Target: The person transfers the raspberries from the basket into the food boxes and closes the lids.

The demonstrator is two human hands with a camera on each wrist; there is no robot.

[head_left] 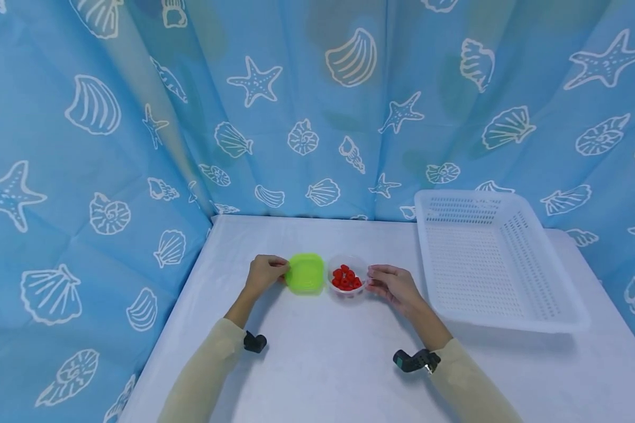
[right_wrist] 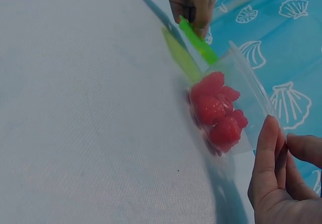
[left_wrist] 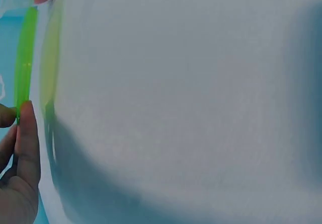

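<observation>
My left hand pinches the left edge of a bright green square lid with rounded corners. Seen edge-on in the left wrist view, the lid is held a little above the table. Just right of it is a clear round plastic container, with several small red lumpy pieces inside. Thumb and fingers of my right hand pinch the container's right rim, which the right wrist view shows between them. The red pieces lie at the container's bottom.
A large white perforated plastic basket stands on the right of the white-covered table. Behind and to the left hangs a blue curtain with white shells and starfish. Both wrists wear small black cameras.
</observation>
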